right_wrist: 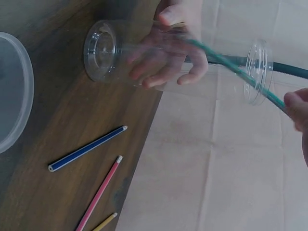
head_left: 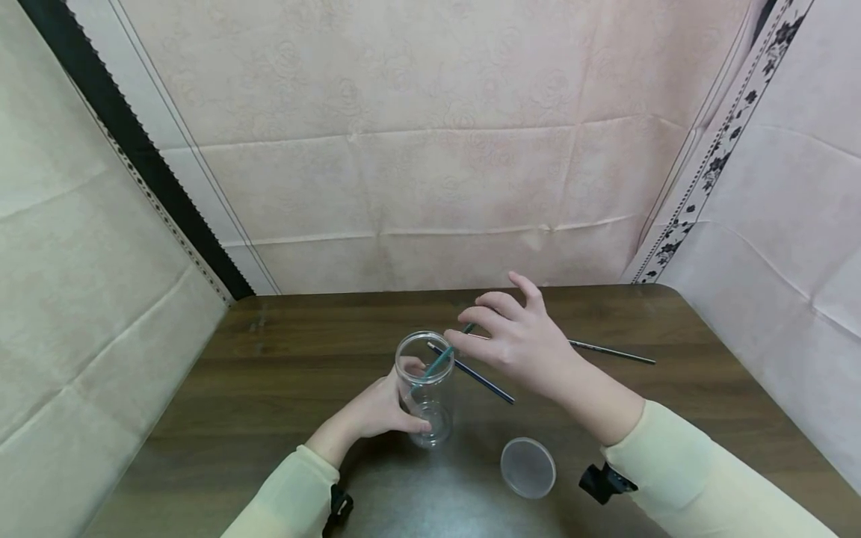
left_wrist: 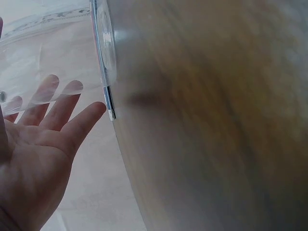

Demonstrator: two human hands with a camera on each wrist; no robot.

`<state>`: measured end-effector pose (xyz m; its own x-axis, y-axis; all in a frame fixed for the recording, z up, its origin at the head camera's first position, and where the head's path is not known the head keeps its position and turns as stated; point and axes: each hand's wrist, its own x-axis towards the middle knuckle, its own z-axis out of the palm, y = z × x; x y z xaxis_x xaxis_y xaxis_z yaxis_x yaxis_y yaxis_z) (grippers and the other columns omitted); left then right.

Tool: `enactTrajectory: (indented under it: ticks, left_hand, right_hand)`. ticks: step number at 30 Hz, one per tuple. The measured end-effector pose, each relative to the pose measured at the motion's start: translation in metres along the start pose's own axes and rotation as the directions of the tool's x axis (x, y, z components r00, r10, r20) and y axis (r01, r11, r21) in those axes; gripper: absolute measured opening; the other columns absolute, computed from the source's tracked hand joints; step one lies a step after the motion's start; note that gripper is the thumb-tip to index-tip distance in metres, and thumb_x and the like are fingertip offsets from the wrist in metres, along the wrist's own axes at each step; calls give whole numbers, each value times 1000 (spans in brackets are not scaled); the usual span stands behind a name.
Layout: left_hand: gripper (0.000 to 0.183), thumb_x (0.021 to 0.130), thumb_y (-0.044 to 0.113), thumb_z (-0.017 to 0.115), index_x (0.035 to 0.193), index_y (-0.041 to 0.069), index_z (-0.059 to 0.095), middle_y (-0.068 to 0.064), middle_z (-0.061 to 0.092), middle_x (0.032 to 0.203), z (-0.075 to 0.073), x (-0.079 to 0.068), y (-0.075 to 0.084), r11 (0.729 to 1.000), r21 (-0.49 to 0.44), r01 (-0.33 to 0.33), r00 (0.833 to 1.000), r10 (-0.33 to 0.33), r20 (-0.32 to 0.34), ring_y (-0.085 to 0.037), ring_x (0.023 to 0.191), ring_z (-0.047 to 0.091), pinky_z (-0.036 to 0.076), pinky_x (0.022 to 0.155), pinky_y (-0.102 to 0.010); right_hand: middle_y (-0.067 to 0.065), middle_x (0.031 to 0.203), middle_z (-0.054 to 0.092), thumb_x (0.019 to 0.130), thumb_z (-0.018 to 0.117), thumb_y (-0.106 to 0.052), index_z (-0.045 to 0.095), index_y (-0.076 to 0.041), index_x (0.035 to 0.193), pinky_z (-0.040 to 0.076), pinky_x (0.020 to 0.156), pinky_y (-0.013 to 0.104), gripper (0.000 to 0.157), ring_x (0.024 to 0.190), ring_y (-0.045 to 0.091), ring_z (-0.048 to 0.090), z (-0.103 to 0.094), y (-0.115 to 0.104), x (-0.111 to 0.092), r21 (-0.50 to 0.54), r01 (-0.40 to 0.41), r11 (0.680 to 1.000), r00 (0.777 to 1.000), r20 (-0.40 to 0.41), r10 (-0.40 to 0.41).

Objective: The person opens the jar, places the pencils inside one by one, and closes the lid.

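Observation:
A clear plastic jar (head_left: 430, 415) stands upright on the table with its mouth open. My left hand (head_left: 386, 407) grips the jar's side, thumb in front and fingers behind; in the left wrist view the fingers show partly through the clear wall. Above the rim, my right hand (head_left: 514, 340) pinches a teal pencil (head_left: 440, 361) near its upper end, the other fingers raised. That pencil slants down through the mouth, its lower part inside the jar, as the right wrist view (right_wrist: 226, 64) also shows. A dark blue pencil (head_left: 486, 382) lies beside the jar.
A round translucent lid (head_left: 528, 468) lies near the front of the table. Behind my right hand lies another dark-looking pencil (head_left: 615, 352). The right wrist view shows a pink-red pencil (right_wrist: 99, 194) and a yellow pencil (right_wrist: 106, 222). Cloth walls (head_left: 417, 187) enclose the table.

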<state>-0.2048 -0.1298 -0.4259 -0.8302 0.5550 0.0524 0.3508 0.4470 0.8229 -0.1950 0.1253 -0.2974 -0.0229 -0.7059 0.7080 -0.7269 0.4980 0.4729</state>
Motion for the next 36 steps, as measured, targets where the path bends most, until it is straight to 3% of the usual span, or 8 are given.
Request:
enactTrajectory:
  ticks: [4, 7, 16, 23, 26, 31, 33, 36]
  left_hand:
    - [85, 68, 29, 83, 132, 15, 31, -4, 46, 132, 0, 0, 0, 1000, 23, -6, 1000, 6, -12, -21, 109, 53, 40, 91, -47]
    - [86, 66, 33, 84, 132, 17, 31, -2, 46, 132, 0, 0, 0, 999, 40, -1, 1000, 2, -19, -19, 106, 54, 40, 89, -45]
    - [89, 66, 36, 83, 133, 13, 29, -2, 46, 132, -1, -1, 0, 999, 43, -1, 1000, 2, -12, -17, 94, 57, 42, 85, -43]
    - [85, 67, 36, 83, 132, 19, 31, -1, 47, 130, -1, -1, -2, 999, 42, -4, 1000, 5, -13, -15, 89, 57, 44, 80, -40]
    - [85, 67, 36, 83, 132, 18, 31, -1, 47, 130, -1, -1, -2, 999, 37, -1, 1000, 2, -10, -15, 88, 57, 44, 79, -40]
    - [85, 67, 35, 83, 132, 19, 31, -1, 47, 130, -1, 0, -1, 999, 33, 4, 1000, -4, -3, -15, 89, 57, 43, 81, -41]
    - [84, 67, 36, 83, 132, 19, 31, -1, 47, 130, -1, 0, -2, 999, 34, 3, 1000, -3, 0, -15, 91, 57, 43, 82, -41]
    - [85, 67, 37, 82, 132, 19, 31, -1, 47, 131, 0, 0, -2, 999, 35, 4, 1000, -4, 5, -15, 95, 57, 43, 84, -42]
  right_hand:
    - [8, 110, 61, 90, 60, -33, 67, -21, 108, 30, 91, 61, 22, 99, 31, 55, -1, 3, -5, 24, -68, 997, 990, -121, 70]
    - [12, 111, 60, 94, 55, -37, 66, -17, 110, 30, 91, 59, 28, 101, 34, 53, -3, 8, -14, 63, -144, 988, 976, -155, 152]
    - [14, 111, 59, 94, 52, -42, 62, -10, 117, 33, 89, 56, 40, 98, 37, 53, 3, 21, -55, 63, -266, 962, 960, -68, 270]
    - [15, 111, 59, 95, 48, -46, 60, -5, 120, 36, 81, 54, 50, 95, 38, 53, 9, 34, -88, 53, -368, 928, 929, -5, 369]
    - [16, 112, 58, 94, 42, -53, 57, -3, 123, 35, 82, 55, 59, 98, 40, 51, 10, 37, -103, 34, -453, 891, 890, 70, 450]
    - [16, 114, 56, 89, 30, -66, 52, -4, 127, 32, 84, 55, 76, 103, 39, 47, 10, 43, -129, -19, -606, 795, 776, 209, 596]
    - [17, 115, 55, 87, 47, -61, 51, -4, 128, 32, 84, 55, 71, 104, 40, 47, 9, 45, -138, -25, -650, 760, 733, 242, 635]
    - [19, 115, 54, 80, 71, -40, 51, -3, 128, 31, 82, 55, 64, 105, 41, 46, 6, 46, -150, -22, -695, 718, 686, 278, 672]
